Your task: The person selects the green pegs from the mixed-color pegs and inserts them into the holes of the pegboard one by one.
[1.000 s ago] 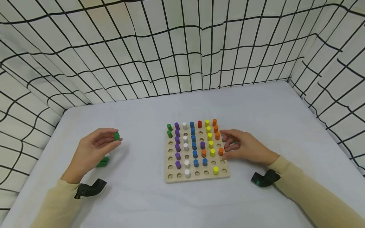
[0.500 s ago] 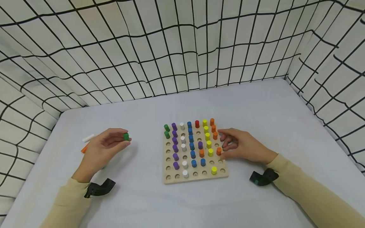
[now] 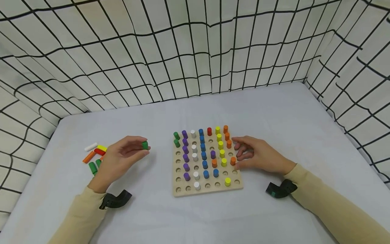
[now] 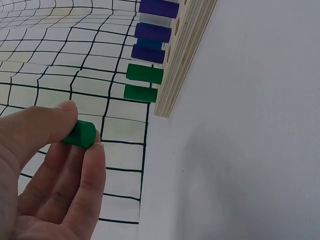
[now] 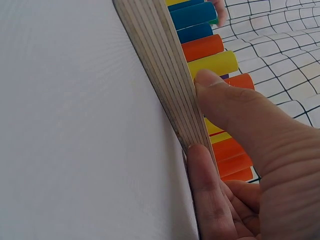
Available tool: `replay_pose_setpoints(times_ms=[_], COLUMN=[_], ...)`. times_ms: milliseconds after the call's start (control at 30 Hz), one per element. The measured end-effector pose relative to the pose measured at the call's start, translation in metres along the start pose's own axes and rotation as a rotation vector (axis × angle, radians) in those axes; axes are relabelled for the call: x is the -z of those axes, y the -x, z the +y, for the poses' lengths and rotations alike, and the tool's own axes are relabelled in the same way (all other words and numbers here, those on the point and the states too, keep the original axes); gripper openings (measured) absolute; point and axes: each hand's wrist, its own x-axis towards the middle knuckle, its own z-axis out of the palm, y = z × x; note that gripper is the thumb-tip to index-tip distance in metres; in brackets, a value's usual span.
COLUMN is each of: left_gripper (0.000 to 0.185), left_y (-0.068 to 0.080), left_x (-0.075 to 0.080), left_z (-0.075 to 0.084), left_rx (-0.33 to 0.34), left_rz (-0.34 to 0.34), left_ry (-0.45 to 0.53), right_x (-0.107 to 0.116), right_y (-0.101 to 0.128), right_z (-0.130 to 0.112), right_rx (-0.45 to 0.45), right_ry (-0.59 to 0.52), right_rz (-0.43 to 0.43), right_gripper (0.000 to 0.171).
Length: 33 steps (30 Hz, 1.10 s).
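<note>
Left hand (image 3: 122, 157) pinches a small, light, rigid green peg (image 3: 145, 145) by its sides; right hand (image 3: 259, 156) grips the pegboard (image 3: 207, 189) edge.

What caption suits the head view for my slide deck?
Left hand pinches a green wooden cylinder peg beside the square wooden pegboard, right hand steadying its edge.
</note>
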Motion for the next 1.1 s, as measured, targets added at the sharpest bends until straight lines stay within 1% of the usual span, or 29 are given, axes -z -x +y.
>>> replay_pose_setpoints(times_ms=[67, 200, 400, 567, 700, 833, 1100], left_gripper=[0.040, 0.041, 0.041, 0.041, 0.040, 0.039, 0.035], left_y=[-0.002, -0.006, -0.010, -0.012, -0.013, -0.014, -0.017], left_x=[-0.004, -0.013, -0.025, -0.033, -0.038, -0.044, -0.056], left_z=[0.001, 0.002, 0.002, 0.001, 0.000, -0.002, -0.004], left_rx=[-0.001, -0.006, -0.035, -0.051, -0.059, -0.040, -0.004], left_rz=[-0.003, -0.014, -0.047, -0.055, -0.050, -0.052, -0.081], left_ry=[0.009, 0.058, 0.104, 0.112, 0.097, 0.084, 0.174], right_x=[0.000, 0.001, 0.001, 0.001, 0.001, 0.001, 0.000], right_y=[0.000, 0.000, 0.000, 0.000, 0.000, 0.000, -0.001], right_z=[-0.001, -0.001, -0.001, -0.001, -0.001, 0.000, 0.001], right_rx=[-0.006, -0.006, -0.007, -0.011, -0.011, -0.011, 0.006], right_ry=[-0.003, -0.002, 0.000, -0.005, -0.006, -0.006, -0.002], right_rz=[0.005, 0.011, 0.008, 0.009, 0.009, 0.009, 0.005], right_gripper=[0.093, 0.094, 0.095, 0.095, 0.095, 0.093, 0.092])
